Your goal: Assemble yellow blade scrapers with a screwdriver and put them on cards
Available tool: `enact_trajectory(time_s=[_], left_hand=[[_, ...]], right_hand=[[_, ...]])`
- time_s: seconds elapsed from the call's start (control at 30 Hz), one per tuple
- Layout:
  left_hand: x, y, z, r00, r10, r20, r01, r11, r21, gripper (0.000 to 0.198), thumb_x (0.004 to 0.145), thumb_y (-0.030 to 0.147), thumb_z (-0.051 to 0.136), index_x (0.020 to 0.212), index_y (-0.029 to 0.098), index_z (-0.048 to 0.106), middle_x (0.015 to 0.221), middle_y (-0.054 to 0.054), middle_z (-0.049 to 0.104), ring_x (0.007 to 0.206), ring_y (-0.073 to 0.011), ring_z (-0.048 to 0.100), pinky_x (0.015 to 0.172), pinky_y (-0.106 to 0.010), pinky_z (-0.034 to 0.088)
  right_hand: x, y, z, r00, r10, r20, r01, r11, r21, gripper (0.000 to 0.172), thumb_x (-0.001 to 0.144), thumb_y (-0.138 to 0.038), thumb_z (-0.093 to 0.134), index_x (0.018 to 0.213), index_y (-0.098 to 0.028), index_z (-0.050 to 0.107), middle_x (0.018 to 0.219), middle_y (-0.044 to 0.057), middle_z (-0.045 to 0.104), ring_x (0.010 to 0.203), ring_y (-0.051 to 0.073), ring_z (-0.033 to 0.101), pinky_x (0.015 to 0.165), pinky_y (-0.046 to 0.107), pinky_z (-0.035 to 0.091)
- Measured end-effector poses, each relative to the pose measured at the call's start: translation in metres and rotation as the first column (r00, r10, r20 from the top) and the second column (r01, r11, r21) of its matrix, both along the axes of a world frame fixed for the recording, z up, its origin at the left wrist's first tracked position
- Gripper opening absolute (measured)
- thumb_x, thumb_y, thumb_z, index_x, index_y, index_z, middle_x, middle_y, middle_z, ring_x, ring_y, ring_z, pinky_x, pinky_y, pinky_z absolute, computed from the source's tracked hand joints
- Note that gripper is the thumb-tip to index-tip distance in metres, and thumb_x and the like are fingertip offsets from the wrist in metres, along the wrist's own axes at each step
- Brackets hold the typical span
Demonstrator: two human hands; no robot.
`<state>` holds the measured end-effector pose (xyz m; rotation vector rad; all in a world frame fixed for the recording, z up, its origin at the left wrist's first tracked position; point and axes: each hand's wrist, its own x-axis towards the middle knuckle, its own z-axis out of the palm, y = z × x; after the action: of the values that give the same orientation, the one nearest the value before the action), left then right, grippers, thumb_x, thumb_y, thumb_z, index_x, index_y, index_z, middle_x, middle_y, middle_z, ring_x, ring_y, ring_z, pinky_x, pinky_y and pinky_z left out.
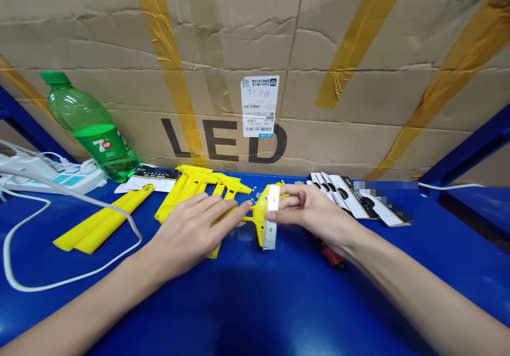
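My left hand (195, 226) is closed around the handle of a yellow plastic scraper (260, 219), whose wide head points right. My right hand (313, 207) pinches a flat silver metal blade (271, 238) with small holes, held upright against the scraper's head. Whether the blade is fastened cannot be seen. Behind my left hand lies a pile of yellow scraper bodies (195, 178). Small screws (257, 192) show on the table just behind the scraper head. A red and black tool (333, 256) lies beneath my right wrist, partly hidden.
Two yellow handle pieces (101, 220) lie at left beside a white cable (59, 280). Further back are a green soda bottle (95, 133), a white power strip (83, 179) and black-and-white card sleeves (346, 196). A large cardboard box (319, 149) stands behind the blue table (239, 313).
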<state>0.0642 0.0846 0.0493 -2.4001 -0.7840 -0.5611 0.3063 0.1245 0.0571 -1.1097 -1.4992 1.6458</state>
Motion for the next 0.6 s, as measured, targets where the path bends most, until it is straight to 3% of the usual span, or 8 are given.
enact_trajectory(time_s=[0.2,0.27,0.43,0.53,0.6], left_hand=[[0.0,-0.001,0.003,0.999,-0.007,0.048,0.009,0.999,-0.046,0.027,0.1,0.025,0.055,0.121,0.012,0.067,0.098,-0.006,0.077,0.08,-0.022,0.073,0.066,-0.035,0.053],[-0.001,-0.001,0.003,0.999,0.001,0.044,0.001,0.998,-0.063,0.027,0.101,0.026,0.053,0.12,0.013,0.067,0.099,-0.007,0.078,0.081,-0.0222,0.074,0.067,-0.035,0.055],[-0.006,0.0,0.005,0.999,0.052,-0.001,-0.052,0.992,-0.116,0.03,0.103,0.03,0.048,0.12,0.013,0.067,0.098,-0.008,0.078,0.08,-0.0224,0.074,0.065,-0.034,0.054],[-0.014,0.003,0.011,0.995,0.095,-0.024,-0.097,0.985,-0.141,0.03,0.102,0.03,0.048,0.119,0.014,0.067,0.092,-0.007,0.077,0.077,-0.0223,0.073,0.063,-0.033,0.054],[-0.021,0.006,0.015,0.992,0.118,-0.035,-0.122,0.981,-0.152,0.029,0.102,0.03,0.049,0.118,0.013,0.068,0.088,-0.006,0.076,0.075,-0.0222,0.072,0.063,-0.033,0.054]], right_hand=[[0.001,-0.003,-0.005,0.996,-0.087,-0.008,0.087,0.996,-0.023,0.073,0.056,-0.02,0.094,0.121,-0.017,0.062,0.067,-0.004,0.073,0.059,0.01,0.059,0.063,0.024,0.048],[0.0,-0.003,-0.005,0.995,-0.098,0.021,0.099,0.995,-0.007,0.075,0.06,-0.022,0.094,0.127,-0.018,0.06,0.071,-0.002,0.075,0.061,0.011,0.061,0.064,0.024,0.049],[0.002,0.001,0.008,0.974,-0.177,0.142,0.164,0.981,0.101,0.044,0.088,-0.043,0.073,0.123,-0.018,0.064,0.08,0.006,0.077,0.072,0.017,0.07,0.067,0.028,0.054],[0.005,0.009,0.017,0.901,-0.284,0.328,0.166,0.924,0.344,0.027,0.091,-0.038,0.067,0.111,-0.02,0.067,0.082,0.005,0.077,0.074,0.019,0.072,0.066,0.029,0.054],[0.006,0.017,0.019,0.79,-0.353,0.5,0.04,0.845,0.534,0.011,0.086,-0.025,0.07,0.096,-0.021,0.068,0.082,0.004,0.077,0.074,0.019,0.071,0.067,0.029,0.052]])
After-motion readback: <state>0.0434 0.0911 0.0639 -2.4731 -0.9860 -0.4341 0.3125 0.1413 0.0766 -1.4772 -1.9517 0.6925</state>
